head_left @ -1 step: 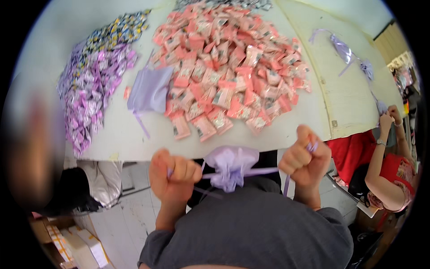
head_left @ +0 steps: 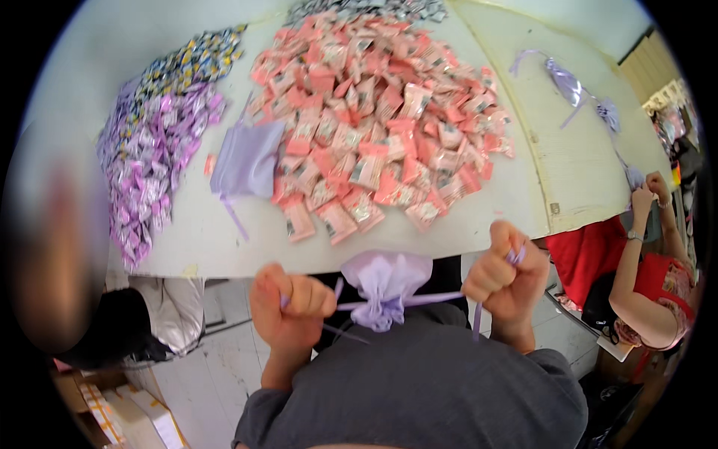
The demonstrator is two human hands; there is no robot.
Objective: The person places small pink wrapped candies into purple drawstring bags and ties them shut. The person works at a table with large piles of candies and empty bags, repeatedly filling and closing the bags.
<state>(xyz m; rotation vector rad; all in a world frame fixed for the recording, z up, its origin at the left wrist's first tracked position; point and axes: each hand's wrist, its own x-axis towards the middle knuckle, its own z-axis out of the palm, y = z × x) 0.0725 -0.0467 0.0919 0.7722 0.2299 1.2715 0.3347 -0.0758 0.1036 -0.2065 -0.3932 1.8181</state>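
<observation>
A pale purple drawstring pouch (head_left: pixel 386 277) hangs between my hands at the table's front edge, its neck gathered into a ruffle. From the neck a purple ribbon (head_left: pixel 435 298) stretches out to both sides. My left hand (head_left: pixel 292 303) is closed in a fist round the ribbon's left end. On the other side my right hand (head_left: pixel 507 268) grips the right end, with ribbon wound about a finger and a tail hanging below. What the pouch contains is hidden.
Pink-wrapped packets (head_left: pixel 374 127) lie heaped on the white table (head_left: pixel 314 258). A flat purple pouch (head_left: pixel 247 159) rests beside them, near shiny purple packets (head_left: pixel 153 165). At right, tied pouches (head_left: pixel 566 82) lie near a co-worker's hands (head_left: pixel 649 193). Another person sits at left, partly blurred.
The view has shifted slightly, so the table and packets sit a little lower and further left. Both fists still hold the ribbon, and the pouch stays between them.
</observation>
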